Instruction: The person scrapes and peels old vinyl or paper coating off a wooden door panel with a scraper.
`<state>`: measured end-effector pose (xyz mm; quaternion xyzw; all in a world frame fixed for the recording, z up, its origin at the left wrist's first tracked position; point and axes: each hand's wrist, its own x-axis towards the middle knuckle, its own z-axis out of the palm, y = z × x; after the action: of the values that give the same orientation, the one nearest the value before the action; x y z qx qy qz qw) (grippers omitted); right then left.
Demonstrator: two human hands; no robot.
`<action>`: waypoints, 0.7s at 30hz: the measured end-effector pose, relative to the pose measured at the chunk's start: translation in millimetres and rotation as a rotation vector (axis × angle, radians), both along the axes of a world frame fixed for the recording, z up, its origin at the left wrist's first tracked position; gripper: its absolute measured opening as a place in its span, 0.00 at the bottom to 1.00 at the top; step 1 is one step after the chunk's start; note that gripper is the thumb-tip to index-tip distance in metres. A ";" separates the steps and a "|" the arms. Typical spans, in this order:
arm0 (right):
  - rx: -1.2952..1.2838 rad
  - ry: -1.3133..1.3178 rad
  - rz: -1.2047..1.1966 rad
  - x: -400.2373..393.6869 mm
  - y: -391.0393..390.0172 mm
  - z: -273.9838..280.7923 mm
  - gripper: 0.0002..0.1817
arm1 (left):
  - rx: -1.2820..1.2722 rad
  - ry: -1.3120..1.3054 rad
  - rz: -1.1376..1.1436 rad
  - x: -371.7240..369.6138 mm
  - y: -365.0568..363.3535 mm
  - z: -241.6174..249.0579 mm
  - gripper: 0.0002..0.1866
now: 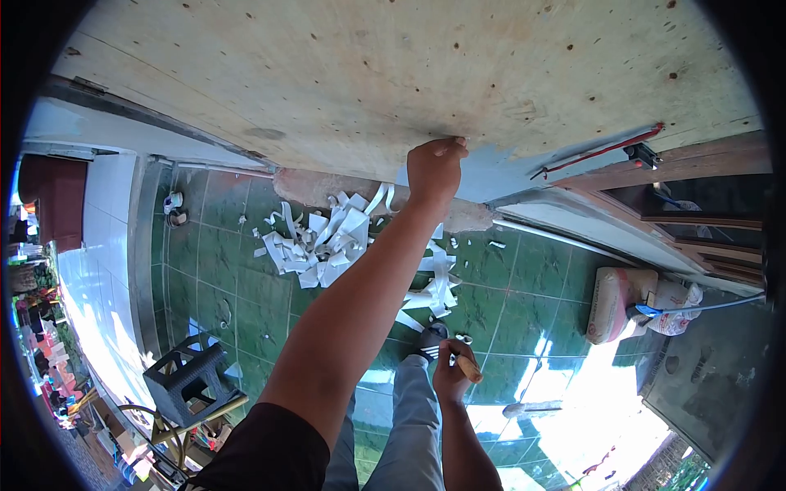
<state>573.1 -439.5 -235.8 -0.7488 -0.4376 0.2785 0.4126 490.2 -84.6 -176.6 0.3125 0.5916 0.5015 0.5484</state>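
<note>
A pale wooden panel (393, 74) with brown specks fills the top of the view. My left hand (435, 168) is closed against its lower part, fingertips pressed together at the upper edge of a light blue layer (491, 172). Whatever is between those fingers is hidden. Down near my leg, my right hand (449, 378) is wrapped round a tool with a rounded wooden handle (469, 368); I cannot make out the tool's working end. Crumpled white strips (327, 241) lie heaped on the floor below the panel.
Green tiles (246, 270) cover the floor. A dark plastic stool (190, 378) stands at left. Filled sacks (618, 304) lean by the wall at right, near a blue-headed tool (651, 311). A red-and-black bar (602, 151) and a wooden window frame (688, 164) border the panel.
</note>
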 end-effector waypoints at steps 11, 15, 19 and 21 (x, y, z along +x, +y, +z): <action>-0.237 0.018 0.060 -2.6 -98.6 6.6 0.05 | -0.108 0.037 -0.053 -15.0 -25.8 -14.3 0.13; -0.215 0.034 0.202 -9.9 -144.6 13.9 0.07 | -0.060 0.124 -0.031 -16.8 -41.7 -39.0 0.13; -0.240 0.035 0.381 -15.4 -191.6 12.5 0.09 | -0.180 0.084 -0.038 -23.5 -71.0 -53.3 0.13; -0.249 0.056 0.418 -20.3 -203.0 11.7 0.09 | -0.181 0.044 -0.012 -26.8 -82.2 -60.2 0.13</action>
<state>552.9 -642.6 -224.1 -0.6792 -0.5337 0.4300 0.2627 463.4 -166.8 -236.7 0.2758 0.6445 0.4358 0.5644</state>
